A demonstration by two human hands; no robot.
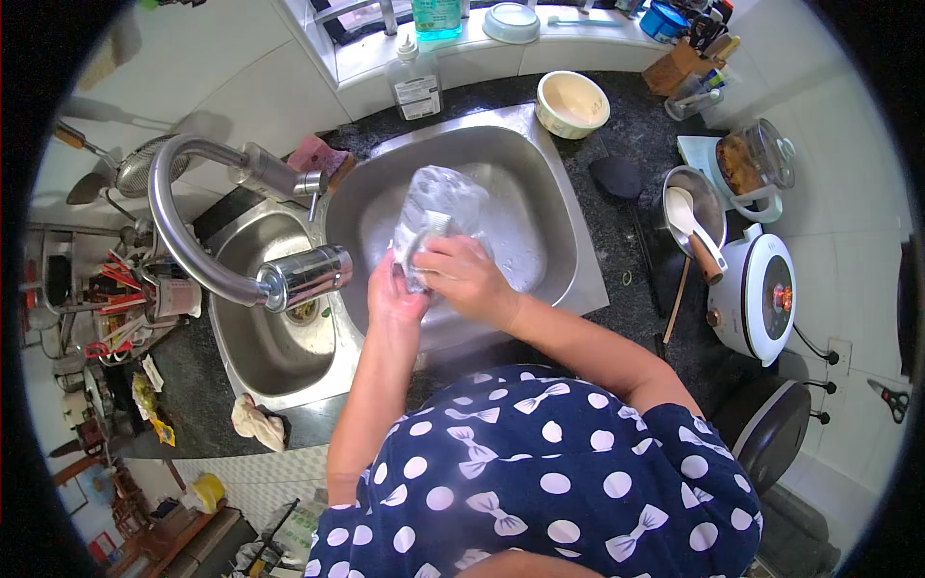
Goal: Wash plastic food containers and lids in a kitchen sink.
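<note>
Over the large basin of a stainless steel double sink [571,238], a clear plastic bag or container [444,191] is held in both hands; its exact kind is hard to tell. My left hand [399,289] supports it from below and the left, palm up. My right hand [462,274] lies on its near part, with the fingers curled around a pale, ribbed thing [436,224], perhaps a small brush. Small drops or specks dot the basin floor to the right. The chrome faucet head [307,278] points over the divider, left of my left hand.
A cream bowl [571,105] stands by the sink's far right corner. A pink sponge [318,155] lies behind the faucet. On the right are a steel pot [695,209] with spoons and a white electric cooker [755,296]. A cloth [258,423] lies at the front left.
</note>
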